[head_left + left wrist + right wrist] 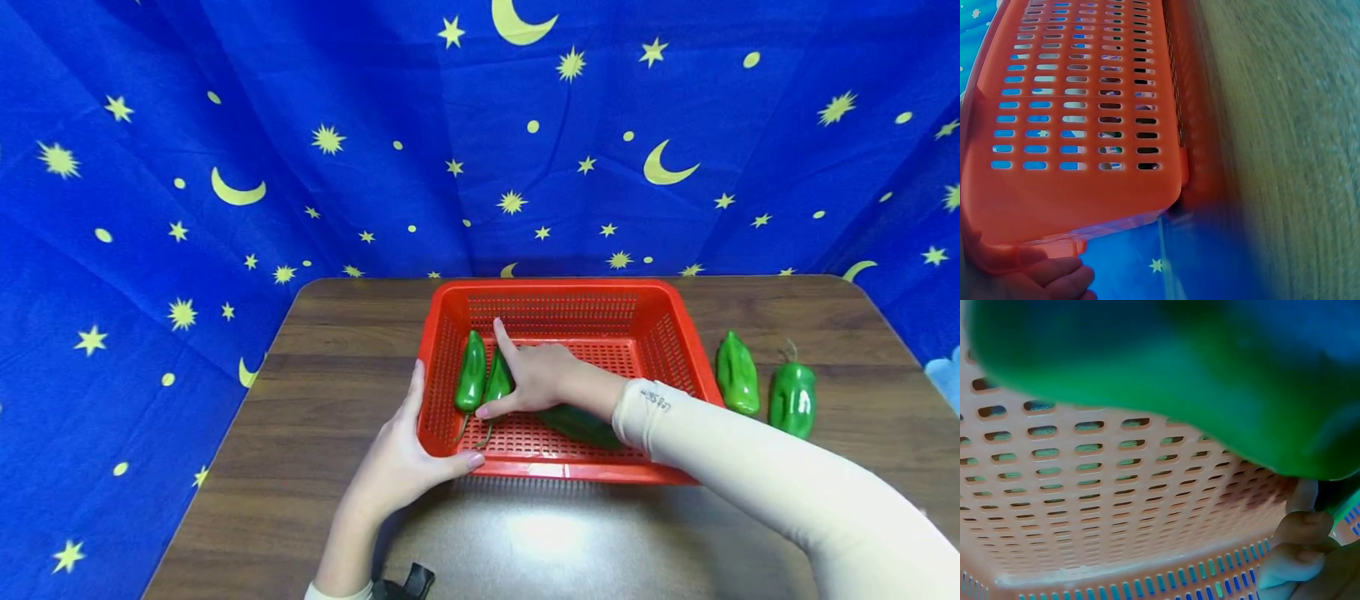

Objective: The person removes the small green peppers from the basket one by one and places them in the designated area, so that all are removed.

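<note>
A red perforated plastic basket (555,472) sits on the table. My left hand (401,458) rests against its front left corner, index finger straight along the left side and thumb extended over the front rim. My right hand (540,379) reaches inside, thumb and index finger spread wide. Between them lies a green pepper (497,383), partly covered by the hand. Another green pepper (471,371) lies left of it, its stem toward the front. Under my right wrist lies a larger dark green pepper (577,425), partly hidden. In the right wrist view, a blurred green pepper (1147,375) fills the top.
Right of the basket, two green peppers, a pointed pepper (738,372) and a blockier pepper (792,398), lie on the wooden table (300,417). A blue curtain (420,100) with moons and stars hangs behind. Light glares off the table's front.
</note>
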Available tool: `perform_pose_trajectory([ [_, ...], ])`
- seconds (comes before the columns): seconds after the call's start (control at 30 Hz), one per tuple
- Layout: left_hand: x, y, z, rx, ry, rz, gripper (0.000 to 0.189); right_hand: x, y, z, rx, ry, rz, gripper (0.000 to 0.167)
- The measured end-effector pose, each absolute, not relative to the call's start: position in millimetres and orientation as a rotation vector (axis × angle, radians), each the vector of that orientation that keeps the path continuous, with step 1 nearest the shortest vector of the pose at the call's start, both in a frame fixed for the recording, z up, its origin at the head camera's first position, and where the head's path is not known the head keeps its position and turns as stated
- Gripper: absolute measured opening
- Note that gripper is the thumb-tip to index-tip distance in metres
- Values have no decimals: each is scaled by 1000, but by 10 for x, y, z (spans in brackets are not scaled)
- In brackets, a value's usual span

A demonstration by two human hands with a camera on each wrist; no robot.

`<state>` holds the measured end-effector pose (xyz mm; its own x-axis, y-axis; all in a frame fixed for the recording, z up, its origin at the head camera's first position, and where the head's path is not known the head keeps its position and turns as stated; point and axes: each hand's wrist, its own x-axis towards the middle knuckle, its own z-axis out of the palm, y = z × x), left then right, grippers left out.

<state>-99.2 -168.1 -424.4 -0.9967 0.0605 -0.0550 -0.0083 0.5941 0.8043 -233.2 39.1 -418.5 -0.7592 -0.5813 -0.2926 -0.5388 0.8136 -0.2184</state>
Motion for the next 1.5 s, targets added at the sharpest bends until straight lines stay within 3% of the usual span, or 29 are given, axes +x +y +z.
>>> perform_pose_trajectory([
  [0.9, -997, -1697, -4241, 51, 2739, 1368, 134, -2376, 315, -4292, -852, 2621, -93, 143],
  [1.5, -987, -1690, -4249, 21, 2747, 1327, 134, -2367, 318, -4263, -905, 2586, -92, 132],
])
